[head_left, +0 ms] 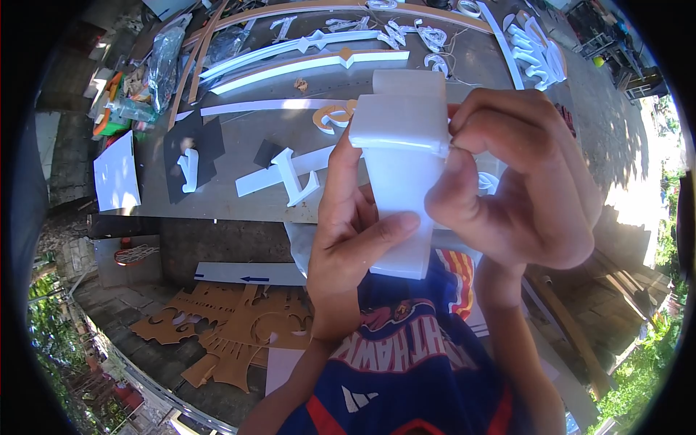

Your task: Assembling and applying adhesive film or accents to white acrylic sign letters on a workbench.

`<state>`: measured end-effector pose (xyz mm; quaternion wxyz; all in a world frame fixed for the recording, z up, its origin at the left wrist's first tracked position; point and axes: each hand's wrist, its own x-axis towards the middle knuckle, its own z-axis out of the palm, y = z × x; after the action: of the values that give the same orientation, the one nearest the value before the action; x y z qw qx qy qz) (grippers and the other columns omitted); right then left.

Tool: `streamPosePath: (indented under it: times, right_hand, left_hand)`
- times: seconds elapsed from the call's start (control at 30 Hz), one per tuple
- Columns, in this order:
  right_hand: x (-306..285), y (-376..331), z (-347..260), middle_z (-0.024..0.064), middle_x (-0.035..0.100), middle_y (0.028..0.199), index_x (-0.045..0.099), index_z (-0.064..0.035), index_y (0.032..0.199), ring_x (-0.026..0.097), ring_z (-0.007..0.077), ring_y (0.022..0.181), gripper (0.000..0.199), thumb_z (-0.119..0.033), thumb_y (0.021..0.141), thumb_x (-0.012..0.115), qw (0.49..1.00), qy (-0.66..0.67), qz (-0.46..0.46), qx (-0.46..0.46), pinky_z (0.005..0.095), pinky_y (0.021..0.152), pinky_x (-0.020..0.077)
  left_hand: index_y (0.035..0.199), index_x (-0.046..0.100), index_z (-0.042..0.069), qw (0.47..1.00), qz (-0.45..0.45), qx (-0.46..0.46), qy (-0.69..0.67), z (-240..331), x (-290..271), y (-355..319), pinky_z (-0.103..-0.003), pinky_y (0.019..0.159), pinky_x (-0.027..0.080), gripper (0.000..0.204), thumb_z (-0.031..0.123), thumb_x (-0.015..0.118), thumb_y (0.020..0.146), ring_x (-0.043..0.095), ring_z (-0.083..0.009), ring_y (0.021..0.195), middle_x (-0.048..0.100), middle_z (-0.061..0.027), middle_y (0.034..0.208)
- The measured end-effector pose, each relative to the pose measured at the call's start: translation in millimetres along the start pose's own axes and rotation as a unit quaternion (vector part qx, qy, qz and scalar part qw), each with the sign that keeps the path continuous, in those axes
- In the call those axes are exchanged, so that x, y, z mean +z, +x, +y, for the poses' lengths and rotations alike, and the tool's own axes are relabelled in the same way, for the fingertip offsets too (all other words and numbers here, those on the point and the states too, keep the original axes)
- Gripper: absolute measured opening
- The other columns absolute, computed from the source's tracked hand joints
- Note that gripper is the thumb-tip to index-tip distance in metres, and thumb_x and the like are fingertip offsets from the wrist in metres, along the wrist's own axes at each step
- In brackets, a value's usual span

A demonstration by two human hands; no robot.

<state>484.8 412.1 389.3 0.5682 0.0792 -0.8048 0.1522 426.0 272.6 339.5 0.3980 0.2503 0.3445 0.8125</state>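
White and glossy, the blocky piece [402, 170] is held by the near edge of the table [232, 206], long axis tableward, gripped by the left hand [341, 243], its table-side end neighboured by the curled right hand [525, 177], whose pinch cannot be confirmed.

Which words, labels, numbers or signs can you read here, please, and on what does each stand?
Shirt: big white lettering and a white logo, not copied out here.
Board: dark blue arrow pointing left.
Table: white letter-shaped cut-outs.
White piece in the left hand: no print visible.
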Motion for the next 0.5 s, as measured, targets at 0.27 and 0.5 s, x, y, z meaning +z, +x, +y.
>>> streamPosePath:
  times: [0.27, 0.5]
  right_hand:
    - [13, -3, -23, 0.0172, 0.059, 0.077, 0.055, 0.0091, 0.083, 0.058, 0.0210, 0.067, 0.013, 0.004, 0.072, 0.060, 0.992, 0.046, 0.053, 0.103, 0.0262, 0.060, 0.0472]
    - [18, -10, -29, 0.0189, 0.058, 0.081, 0.054, 0.0105, 0.085, 0.058, 0.0208, 0.069, 0.015, 0.003, 0.073, 0.059, 0.992, 0.035, 0.062, 0.104, 0.0260, 0.063, 0.0479]
  left_hand:
    - [0.148, 0.009, 0.004, 0.998, -0.021, 0.036, -0.040, -21, -16, 0, -0.029, 0.100, 0.033, 0.090, -0.005, 0.062, 0.076, 0.041, -0.0207, 0.127, 0.038, -0.0135, 0.139]
    - [0.148, 0.006, 0.006, 0.999, 0.041, -0.008, -0.035, -2, -1, -3, -0.031, 0.101, 0.034, 0.096, 0.001, 0.066, 0.073, 0.043, -0.0239, 0.126, 0.039, -0.0151, 0.138]
